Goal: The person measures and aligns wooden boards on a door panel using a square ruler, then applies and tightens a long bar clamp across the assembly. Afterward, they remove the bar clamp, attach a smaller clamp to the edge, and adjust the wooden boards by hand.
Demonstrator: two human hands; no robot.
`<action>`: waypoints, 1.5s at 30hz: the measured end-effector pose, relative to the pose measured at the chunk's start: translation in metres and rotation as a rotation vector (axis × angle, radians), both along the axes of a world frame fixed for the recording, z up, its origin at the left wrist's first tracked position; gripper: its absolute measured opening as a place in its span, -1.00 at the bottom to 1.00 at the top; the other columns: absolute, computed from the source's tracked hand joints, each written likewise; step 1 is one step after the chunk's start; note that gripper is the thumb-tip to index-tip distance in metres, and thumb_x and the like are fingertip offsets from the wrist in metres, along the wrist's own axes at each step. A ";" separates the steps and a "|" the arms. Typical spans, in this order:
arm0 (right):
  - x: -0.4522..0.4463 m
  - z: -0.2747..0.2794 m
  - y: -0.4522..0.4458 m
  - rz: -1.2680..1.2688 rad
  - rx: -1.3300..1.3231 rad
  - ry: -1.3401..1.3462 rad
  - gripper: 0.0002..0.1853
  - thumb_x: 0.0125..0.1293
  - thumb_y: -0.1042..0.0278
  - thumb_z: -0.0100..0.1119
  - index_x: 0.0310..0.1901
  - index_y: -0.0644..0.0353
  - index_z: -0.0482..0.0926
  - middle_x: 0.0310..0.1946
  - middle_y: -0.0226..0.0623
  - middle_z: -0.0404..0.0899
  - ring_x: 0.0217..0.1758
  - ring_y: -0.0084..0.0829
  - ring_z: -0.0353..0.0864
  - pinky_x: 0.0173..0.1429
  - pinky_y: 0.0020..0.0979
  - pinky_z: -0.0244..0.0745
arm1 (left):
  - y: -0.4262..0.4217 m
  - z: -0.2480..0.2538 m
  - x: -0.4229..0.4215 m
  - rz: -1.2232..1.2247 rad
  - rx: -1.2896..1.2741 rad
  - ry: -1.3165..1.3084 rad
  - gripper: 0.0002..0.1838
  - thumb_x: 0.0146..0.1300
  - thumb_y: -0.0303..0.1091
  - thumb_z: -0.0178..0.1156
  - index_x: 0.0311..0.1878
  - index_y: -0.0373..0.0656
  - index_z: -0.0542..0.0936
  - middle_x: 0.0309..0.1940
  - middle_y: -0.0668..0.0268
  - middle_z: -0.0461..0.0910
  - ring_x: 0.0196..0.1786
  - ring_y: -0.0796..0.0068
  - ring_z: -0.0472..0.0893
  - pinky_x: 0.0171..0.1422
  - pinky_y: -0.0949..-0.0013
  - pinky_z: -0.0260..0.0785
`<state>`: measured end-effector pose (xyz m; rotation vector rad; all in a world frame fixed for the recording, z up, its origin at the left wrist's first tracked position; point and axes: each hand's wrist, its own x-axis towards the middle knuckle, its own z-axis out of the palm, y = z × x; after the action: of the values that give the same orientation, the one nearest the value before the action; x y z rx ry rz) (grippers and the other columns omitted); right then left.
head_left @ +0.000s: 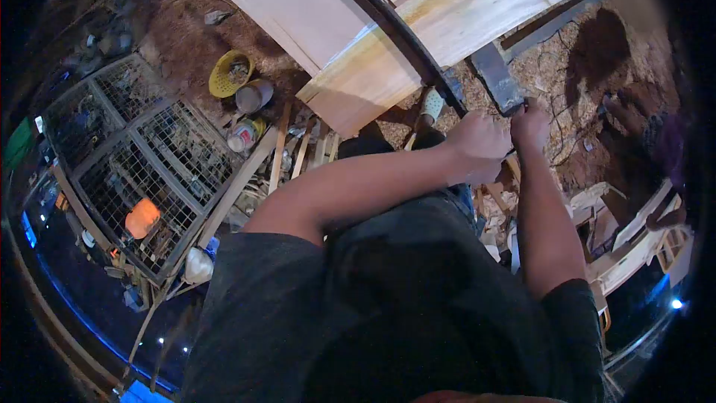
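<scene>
My left hand [479,143] is closed in a fist beside the lower end of a long dark metal bar [388,26]. What its fingers hold, if anything, is hidden. Close by on the right, my right hand [530,127] is also closed, with a small dark piece showing at its top; I cannot make out what it is. It sits by the end of a grey flat beam [495,78]. The bar lies across wide pale wooden boards [477,19], crossing them at a slant.
Left of the boards are a yellow perforated basket [230,73], a bucket [254,95] and a metal mesh frame [134,142] with an orange object [142,218] on it. Wood shavings [556,67] and offcuts cover the ground. Another person's hand [626,113] shows at the right.
</scene>
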<state>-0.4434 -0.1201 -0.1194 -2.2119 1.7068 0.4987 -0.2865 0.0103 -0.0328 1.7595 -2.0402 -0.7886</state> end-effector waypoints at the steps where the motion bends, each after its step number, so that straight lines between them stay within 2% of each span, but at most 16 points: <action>1: 0.003 0.000 -0.001 -0.005 0.022 0.010 -0.71 0.42 0.26 0.03 0.06 0.08 0.64 -0.20 0.18 0.70 -0.07 0.17 0.71 0.01 0.09 0.60 | 0.001 -0.002 -0.001 0.017 -0.022 0.002 -0.75 -0.04 -0.15 0.25 -0.43 -0.16 0.61 -0.47 0.16 0.66 -0.35 0.24 0.71 -0.17 0.17 0.46; 7: 0.005 -0.012 -0.001 0.040 0.117 -0.042 -0.70 0.34 0.24 0.10 0.05 0.06 0.64 -0.20 0.15 0.71 -0.09 0.17 0.72 -0.05 0.12 0.60 | 0.002 -0.002 -0.005 0.080 -0.028 -0.013 -0.74 -0.07 -0.10 0.28 -0.42 -0.09 0.60 -0.47 0.23 0.63 -0.36 0.26 0.68 -0.16 0.21 0.45; 12: -0.021 -0.072 -0.002 0.090 0.256 -0.061 -0.67 0.16 0.37 0.31 -0.02 0.24 0.67 -0.23 0.15 0.71 -0.08 0.19 0.72 0.02 0.03 0.62 | 0.005 -0.006 -0.010 0.135 -0.043 0.046 -0.69 -0.06 -0.05 0.32 -0.39 -0.08 0.60 -0.44 0.24 0.64 -0.34 0.21 0.69 -0.16 0.20 0.47; 16: -0.042 -0.115 -0.002 0.176 0.109 -0.413 -0.69 0.17 0.29 0.31 -0.15 0.36 0.66 -0.23 0.17 0.70 -0.11 0.20 0.69 -0.14 0.00 0.54 | 0.000 0.000 -0.006 0.072 -0.050 -0.101 -0.64 -0.06 0.00 0.34 -0.36 -0.10 0.62 -0.43 0.23 0.65 -0.30 0.15 0.70 -0.12 0.13 0.51; 18: -0.007 -0.041 0.006 -0.018 0.147 -0.169 -0.69 0.14 0.39 0.26 -0.10 0.38 0.64 -0.19 0.23 0.68 -0.08 0.15 0.72 -0.07 0.01 0.59 | 0.000 0.005 -0.005 0.046 -0.014 -0.122 -0.59 -0.05 0.04 0.34 -0.30 -0.12 0.64 -0.40 0.18 0.66 -0.26 0.12 0.70 -0.09 0.09 0.52; 21: -0.012 -0.049 -0.004 0.211 0.100 -0.297 -0.70 0.24 0.37 0.18 -0.05 0.34 0.62 -0.17 0.22 0.68 -0.20 0.16 0.73 -0.15 0.00 0.66 | -0.005 0.019 0.002 -0.026 0.097 -0.144 -0.51 0.02 0.11 0.31 -0.21 -0.14 0.66 -0.36 0.11 0.67 -0.20 0.08 0.69 -0.06 0.06 0.53; 25: -0.049 -0.147 -0.022 -0.187 0.307 -0.664 -0.72 0.37 0.30 0.07 -0.06 0.33 0.61 -0.31 0.00 0.70 -0.39 -0.10 0.72 -0.27 -0.11 0.65 | 0.003 0.023 0.002 -0.027 0.078 -0.175 -0.48 0.13 0.16 0.24 -0.13 -0.15 0.67 -0.30 0.07 0.68 -0.12 0.07 0.68 0.01 0.05 0.51; 27: -0.056 -0.125 -0.033 -0.237 0.286 -0.508 -0.68 0.36 0.25 0.12 -0.01 0.32 0.60 -0.37 -0.13 0.67 -0.46 -0.24 0.65 -0.33 -0.20 0.62 | 0.015 0.034 0.021 0.054 -0.109 0.001 -0.56 0.19 0.09 0.23 -0.16 -0.13 0.67 -0.23 0.11 0.67 -0.09 0.11 0.67 0.12 0.03 0.42; 29: -0.064 -0.078 -0.034 -0.367 0.294 -0.629 -0.68 0.41 0.11 0.18 -0.23 0.24 0.65 -0.42 -0.23 0.68 -0.32 -0.30 0.67 -0.16 -0.28 0.54 | 0.026 0.058 0.051 0.122 -0.228 0.148 -0.59 0.21 0.07 0.24 -0.16 -0.11 0.66 -0.19 0.12 0.67 -0.07 0.13 0.66 0.17 0.02 0.38; 31: -0.076 -0.043 -0.050 -0.491 0.282 -0.580 -0.68 0.41 0.09 0.16 -0.32 0.18 0.66 -0.44 -0.34 0.67 -0.35 -0.43 0.66 -0.23 -0.36 0.52 | 0.034 0.070 0.105 0.315 -0.461 0.158 -0.75 0.18 -0.10 0.29 -0.30 -0.10 0.64 -0.34 0.16 0.66 -0.22 0.14 0.67 -0.01 0.10 0.44; 33: -0.113 -0.057 -0.088 -0.198 -0.040 -0.617 -0.72 0.34 0.20 0.21 -0.18 0.27 0.70 -0.45 -0.24 0.65 -0.34 -0.32 0.64 -0.23 -0.22 0.57 | 0.046 0.075 0.176 0.526 -0.567 0.234 -0.80 0.13 -0.18 0.30 -0.42 -0.10 0.62 -0.45 0.19 0.64 -0.29 0.14 0.67 -0.11 0.09 0.46; 35: -0.127 -0.053 -0.118 -0.406 -0.126 -0.563 -0.75 0.32 0.24 0.24 -0.19 0.28 0.71 -0.44 -0.24 0.65 -0.30 -0.35 0.62 -0.13 -0.25 0.54 | 0.060 0.067 0.257 0.727 -0.608 0.288 -0.85 0.14 -0.29 0.32 -0.41 -0.15 0.62 -0.45 0.17 0.64 -0.35 0.11 0.68 -0.18 0.18 0.51; 37: -0.060 0.018 -0.103 -0.222 -0.296 -0.425 -0.76 0.34 0.25 0.22 -0.22 0.29 0.71 -0.44 -0.26 0.64 -0.33 -0.38 0.59 -0.14 -0.27 0.52 | 0.074 0.048 0.330 1.010 -0.705 0.396 -0.89 0.11 -0.43 0.34 -0.33 -0.20 0.62 -0.35 0.13 0.66 -0.24 0.13 0.68 -0.11 0.17 0.53; 40: 0.070 0.096 -0.063 -0.049 -0.441 -0.365 -0.73 0.38 0.24 0.22 -0.23 0.33 0.69 -0.43 -0.27 0.66 -0.35 -0.39 0.58 -0.15 -0.29 0.51 | 0.085 -0.002 0.410 1.429 -0.755 0.408 -0.59 0.10 -0.40 0.38 0.03 -0.17 0.52 -0.10 0.11 0.59 -0.05 0.16 0.62 0.05 0.16 0.48; 42: 0.116 0.091 -0.086 0.081 -0.404 -0.391 -0.67 0.41 0.18 0.22 -0.17 0.37 0.67 -0.36 -0.16 0.70 -0.32 -0.30 0.62 -0.12 -0.25 0.52 | 0.088 -0.027 0.449 1.617 -0.796 0.394 -0.37 0.12 -0.26 0.41 0.25 -0.13 0.40 0.03 0.08 0.53 0.08 0.12 0.57 0.14 0.09 0.44; 45: 0.304 0.145 -0.022 0.228 -0.372 -0.379 -0.64 0.53 0.15 0.10 -0.15 0.37 0.63 -0.37 -0.29 0.60 -0.27 -0.51 0.51 -0.13 -0.35 0.47 | 0.075 -0.081 0.474 1.652 -0.754 0.912 -0.20 0.13 -0.19 0.46 0.37 -0.18 0.28 0.07 0.06 0.49 0.13 0.12 0.51 0.28 0.11 0.38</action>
<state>-0.1399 -0.1425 0.0255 -2.5664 1.4431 -0.2058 0.1870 0.0857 -0.1134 1.4496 0.0565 -0.0890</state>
